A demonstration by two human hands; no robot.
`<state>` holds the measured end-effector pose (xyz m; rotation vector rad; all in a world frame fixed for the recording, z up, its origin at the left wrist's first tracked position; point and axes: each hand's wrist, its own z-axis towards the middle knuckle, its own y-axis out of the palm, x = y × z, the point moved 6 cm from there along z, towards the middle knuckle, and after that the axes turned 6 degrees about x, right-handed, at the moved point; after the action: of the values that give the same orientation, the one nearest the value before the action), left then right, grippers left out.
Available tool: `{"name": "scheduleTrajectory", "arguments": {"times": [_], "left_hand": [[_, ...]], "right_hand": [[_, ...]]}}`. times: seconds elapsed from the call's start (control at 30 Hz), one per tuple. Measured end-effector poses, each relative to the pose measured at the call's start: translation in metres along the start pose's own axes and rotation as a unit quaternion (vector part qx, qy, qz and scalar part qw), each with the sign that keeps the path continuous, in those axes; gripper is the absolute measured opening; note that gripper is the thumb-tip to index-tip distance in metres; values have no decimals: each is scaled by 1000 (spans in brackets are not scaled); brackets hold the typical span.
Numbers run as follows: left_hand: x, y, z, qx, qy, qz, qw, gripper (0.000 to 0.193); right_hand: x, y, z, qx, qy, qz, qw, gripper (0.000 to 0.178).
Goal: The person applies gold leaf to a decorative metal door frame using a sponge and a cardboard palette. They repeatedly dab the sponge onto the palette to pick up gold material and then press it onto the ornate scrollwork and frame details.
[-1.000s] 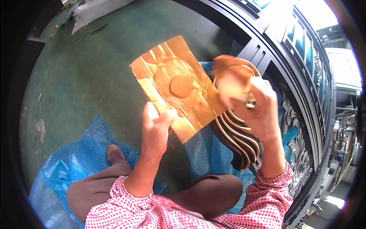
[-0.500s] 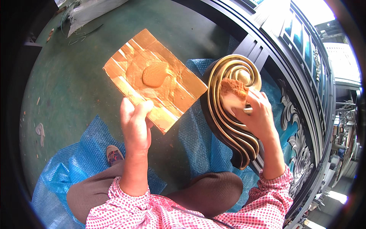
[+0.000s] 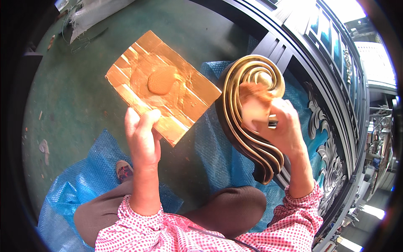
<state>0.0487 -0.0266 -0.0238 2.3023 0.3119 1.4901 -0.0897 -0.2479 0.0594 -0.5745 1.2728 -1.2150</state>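
Observation:
My left hand [image 3: 144,136] grips the lower edge of a gold-coated cardboard piece [image 3: 184,122], thumb on top. A thick pool of gold paint [image 3: 161,80] lies on its middle. Closed around a wide paintbrush [image 3: 254,110] is my right hand [image 3: 285,128]; the brush has a pale body and rust-brown bristles, blurred by motion. The bristles are over the upper part of a carved scroll ornament [image 3: 235,98], black with gold on its raised ridges. A shiny bit shows between my right fingers. The cardboard's right corner reaches close to the scroll's left edge.
Blue bubble wrap [image 3: 214,147] lies beneath the scroll and around my legs. A long black moulded frame [image 3: 289,29] runs along the right, with silvery carved leaf ornaments [image 3: 329,168] beside it. White plastic sheeting [image 3: 92,17] lies at the far left on the green floor [image 3: 71,109].
The cardboard and my left hand have shifted slightly left. The brush in my right hand has moved a little over the scroll. The whole view has shifted slightly.

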Motion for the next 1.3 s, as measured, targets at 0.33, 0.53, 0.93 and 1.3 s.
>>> {"name": "scheduleTrajectory", "arguments": {"times": [0.33,0.53,0.93,1.3], "left_hand": [[-4,0,0,-12,-1,19,1000,36],[-1,10,0,-18,13,2,1000,35],[-3,4,2,-33,12,16,999,29],[2,10,-7,-40,10,8,999,32]], "right_hand": [[10,7,-5,-4,14,24,1000,24],[6,25,9,58,-34,-11,998,25],[50,-54,-63,152,191,78,967,28],[45,-37,-55,140,75,-50,986,25]]}}
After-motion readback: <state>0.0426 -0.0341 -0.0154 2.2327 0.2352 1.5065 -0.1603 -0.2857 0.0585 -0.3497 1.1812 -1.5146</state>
